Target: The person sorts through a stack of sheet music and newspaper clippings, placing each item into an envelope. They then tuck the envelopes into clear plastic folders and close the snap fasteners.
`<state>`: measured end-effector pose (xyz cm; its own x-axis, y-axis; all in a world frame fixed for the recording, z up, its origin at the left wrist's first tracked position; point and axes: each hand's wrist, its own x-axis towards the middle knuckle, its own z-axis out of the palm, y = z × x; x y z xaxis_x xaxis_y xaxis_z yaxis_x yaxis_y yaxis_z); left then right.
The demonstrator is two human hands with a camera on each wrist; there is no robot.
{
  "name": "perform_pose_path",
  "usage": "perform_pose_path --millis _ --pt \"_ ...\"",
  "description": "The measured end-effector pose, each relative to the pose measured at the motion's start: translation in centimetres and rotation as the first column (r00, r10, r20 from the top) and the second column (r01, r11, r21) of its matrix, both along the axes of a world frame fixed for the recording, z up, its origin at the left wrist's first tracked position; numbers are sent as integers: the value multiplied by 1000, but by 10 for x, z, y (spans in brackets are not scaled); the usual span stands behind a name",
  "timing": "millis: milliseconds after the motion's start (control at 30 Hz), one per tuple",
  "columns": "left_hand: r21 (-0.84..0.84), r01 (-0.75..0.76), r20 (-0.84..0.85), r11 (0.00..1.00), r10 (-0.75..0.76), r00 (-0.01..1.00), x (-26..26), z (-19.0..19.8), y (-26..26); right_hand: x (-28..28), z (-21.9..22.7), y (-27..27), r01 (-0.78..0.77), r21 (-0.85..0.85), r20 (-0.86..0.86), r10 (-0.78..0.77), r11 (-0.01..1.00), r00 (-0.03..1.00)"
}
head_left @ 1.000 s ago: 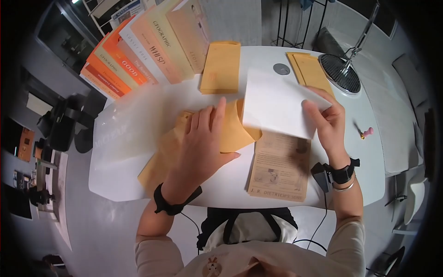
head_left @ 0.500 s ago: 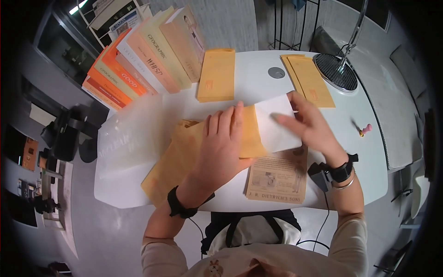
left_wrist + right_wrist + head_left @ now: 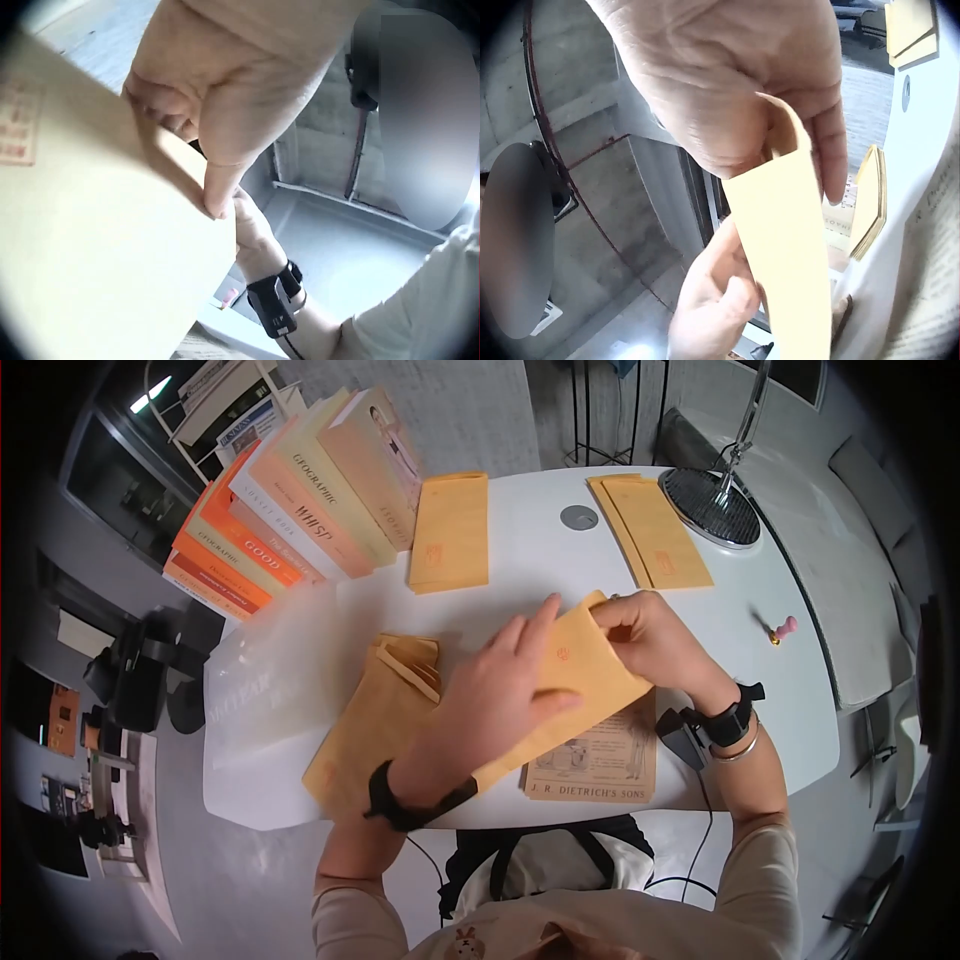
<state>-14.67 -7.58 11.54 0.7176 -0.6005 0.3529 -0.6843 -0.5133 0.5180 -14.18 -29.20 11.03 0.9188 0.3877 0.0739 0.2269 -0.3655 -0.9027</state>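
A yellow-brown paper envelope (image 3: 590,672) is tilted over the front middle of the table. My left hand (image 3: 495,690) grips its long side, with the thumb on the near face; the left wrist view shows that thumb pinching the edge of the envelope (image 3: 97,232). At the open end, my right hand (image 3: 660,640) holds the mouth. In the right wrist view its thumb goes down inside the envelope (image 3: 784,240), while the fingers stay outside. The white paper is hidden inside. Beneath lies a stack of brown printed sheets (image 3: 590,770), partly covered.
More envelopes (image 3: 375,725) lie at the left under a frosted plastic bag's (image 3: 275,670) side. Envelope stacks stand at the back middle (image 3: 450,535) and back right (image 3: 665,545). Upright books (image 3: 310,500) line the back left. A lamp base (image 3: 710,505) and a pink-handled stamp (image 3: 783,631) are at right.
The white paper has gone from my right hand into the envelope and out of sight. The envelope has tilted, its mouth up to the right, and the right fingers have come to its mouth.
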Motion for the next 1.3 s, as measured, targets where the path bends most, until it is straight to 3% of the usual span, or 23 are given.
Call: perform_pose_path --millis 100,200,267,333,467,533,567,667,767,867,967,1067,1200,1300 --pt "-160 -13 -352 987 -45 935 26 -9 6 4 -5 6 52 297 179 -110 953 978" --pt "-359 -63 -596 931 -177 783 45 -31 8 4 5 -7 198 267 -44 -193 943 980" --pt "-401 -129 -721 907 -225 655 49 -38 8 8 -6 -9 180 335 -62 -170 925 984" --pt "-487 -174 -741 856 -299 602 49 -49 6 10 -21 -5 164 391 -67 -150 906 986" --pt "-642 -300 -729 705 -441 524 51 -67 0 11 -39 3 148 204 78 -167 968 983" --pt "-590 -317 -746 743 -351 566 56 -74 2 9 -40 7 140 62 90 -145 988 985" --pt "-562 -328 -752 759 -305 585 58 -77 3 9 -43 10 108 36 183 -113 993 977" --pt "-425 -273 -763 863 -180 620 60 -80 2 8 -40 17 132 -49 201 -120 990 972" --pt "-381 -181 -596 907 -92 797 46 -73 -10 11 -31 19 177 -149 -23 -182 973 983" --pt "-345 -146 -492 927 -46 869 40 -70 -13 12 -26 20 109 -361 -85 -149 926 985" --pt "-337 -196 -444 921 28 896 35 -59 -12 13 -31 12 21 -299 -17 -27 954 999" --pt "-415 -270 -575 869 -20 818 47 -64 1 13 -17 0 -40 -101 -305 7 994 952" --pt "-262 -203 -522 943 38 852 51 -61 9 16 -26 -6 -44 -40 -301 30 998 953" --pt "-485 -215 -631 848 -169 757 52 -72 14 16 -29 -13 -29 -72 -196 14 997 980"
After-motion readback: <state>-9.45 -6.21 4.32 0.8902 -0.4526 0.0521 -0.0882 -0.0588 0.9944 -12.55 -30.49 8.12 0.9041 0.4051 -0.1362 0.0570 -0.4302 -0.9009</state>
